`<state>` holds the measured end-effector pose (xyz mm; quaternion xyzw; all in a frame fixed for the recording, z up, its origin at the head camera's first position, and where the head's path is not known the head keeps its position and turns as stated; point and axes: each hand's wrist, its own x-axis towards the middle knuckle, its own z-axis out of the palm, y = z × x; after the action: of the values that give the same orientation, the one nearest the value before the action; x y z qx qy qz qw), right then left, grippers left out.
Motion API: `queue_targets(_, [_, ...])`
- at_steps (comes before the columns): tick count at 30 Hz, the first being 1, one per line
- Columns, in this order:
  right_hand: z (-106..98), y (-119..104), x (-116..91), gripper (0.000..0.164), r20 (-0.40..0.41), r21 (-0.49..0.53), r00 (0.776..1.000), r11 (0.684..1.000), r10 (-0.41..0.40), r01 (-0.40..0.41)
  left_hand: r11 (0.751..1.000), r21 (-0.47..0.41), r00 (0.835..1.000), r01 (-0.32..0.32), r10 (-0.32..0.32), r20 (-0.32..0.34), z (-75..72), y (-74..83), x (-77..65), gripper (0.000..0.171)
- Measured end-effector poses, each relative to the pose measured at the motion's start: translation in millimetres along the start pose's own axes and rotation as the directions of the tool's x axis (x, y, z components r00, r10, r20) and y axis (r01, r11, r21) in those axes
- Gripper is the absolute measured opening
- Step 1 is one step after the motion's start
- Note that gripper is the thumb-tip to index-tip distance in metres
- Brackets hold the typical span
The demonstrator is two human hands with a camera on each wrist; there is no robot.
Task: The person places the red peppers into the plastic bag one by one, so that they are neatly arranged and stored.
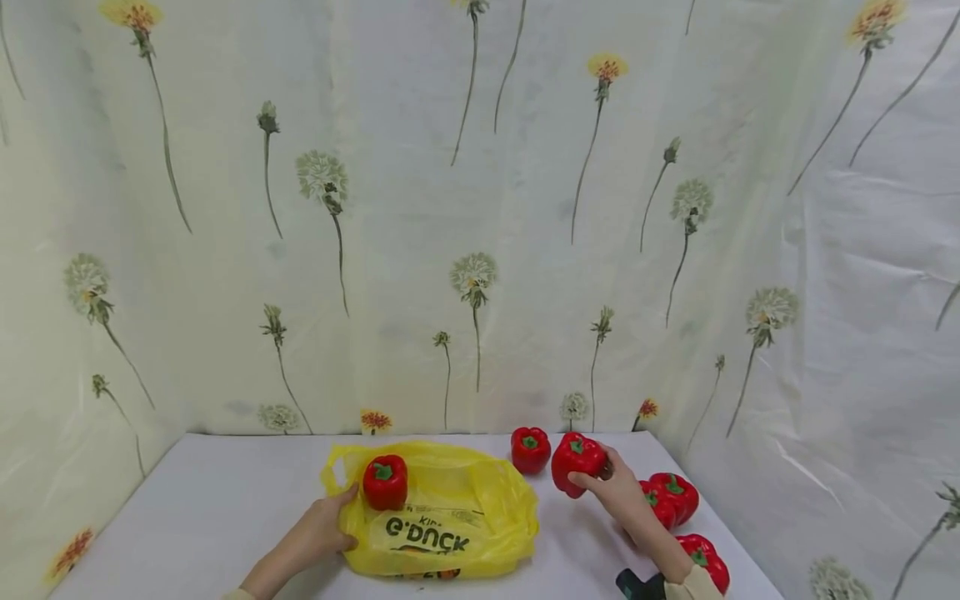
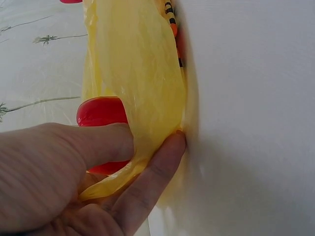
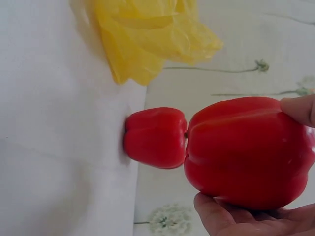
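Held pepper (image 1: 574, 460): clamped in the right hand (image 1: 615, 488), above the surface (image 1: 225, 500).
Bag (image 1: 506, 504): yellow; I read "DUCK", some letters unclear.
Left hand (image 1: 318, 528): pinching the bag's edge beside one pepper (image 1: 385, 485).
Other peppers (image 1: 531, 454): right of the bag.

Tabletop (image 1: 191, 508) free at left, bag (image 1: 446, 502) across middle

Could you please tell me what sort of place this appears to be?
It is probably a small screened-off workspace indoors: a flower-printed sheet hangs behind and on both sides of a white table, which has a yellow plastic bag and red peppers on it.
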<state>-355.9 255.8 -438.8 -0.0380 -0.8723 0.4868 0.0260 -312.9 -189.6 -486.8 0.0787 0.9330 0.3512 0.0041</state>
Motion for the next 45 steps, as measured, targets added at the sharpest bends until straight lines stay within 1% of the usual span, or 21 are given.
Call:
queue_targets(8, [-1.1, -14.4, -2.7, 0.092, 0.014, 0.02, 0.998, 0.998, -0.062, 0.062, 1.0, -0.003, 1.0, 0.01, -0.01, 0.005, -2.0, -2.8, 2.6, 0.082])
queue_targets(13, [2.4, -27.4, -3.5, 0.095, 0.022, 0.026, 0.996, 0.996, -0.091, 0.091, 1.0, -0.021, 1.0, 0.012, -0.012, 0.004, -4.3, -1.0, 2.8, 0.083])
queue_targets(16, [7.1, -35.0, -3.9, 0.096, 0.034, 0.04, 0.994, 0.994, -0.106, 0.105, 0.998, -0.063, 1.0, 0.028, -0.027, 0.015, -5.7, 1.7, 1.5, 0.082])
queue_targets(18, [11.0, -40.0, -4.5, 0.094, 0.048, 0.052, 0.992, 0.992, -0.121, 0.118, 0.994, -0.102, 0.999, 0.039, -0.037, 0.02, -5.8, 3.0, 0.2, 0.082])
queue_targets(20, [15.6, -44.3, -5.6, 0.091, 0.06, 0.062, 0.988, 0.989, -0.14, 0.136, 0.992, -0.12, 0.999, 0.045, -0.043, 0.021, -6.2, 4.4, -1.1, 0.08])
queue_targets(27, [34.5, -58.4, -12.9, 0.091, 0.084, 0.09, 0.983, 0.983, -0.165, 0.158, 0.991, -0.134, 0.999, 0.03, -0.031, -0.008, -11.2, 7.3, -7.4, 0.074])
queue_targets(32, [48.5, -66.1, -15.8, 0.089, 0.11, 0.118, 0.977, 0.978, -0.185, 0.172, 0.987, -0.16, 0.999, 0.027, -0.032, -0.03, -17.2, 17.7, -11.6, 0.078])
queue_targets(39, [60.3, -74.3, -17.6, 0.083, 0.131, 0.131, 0.97, 0.974, -0.205, 0.188, 0.984, -0.175, 0.997, -0.008, -0.005, -0.073, -25.1, 37.1, -17.4, 0.078])
queue_targets(45, [67.2, -82.4, -16.9, 0.083, 0.167, 0.123, 0.958, 0.969, -0.233, 0.214, 0.985, -0.175, 0.998, 0.004, -0.014, -0.057, -30.3, 43.8, -22.4, 0.078])
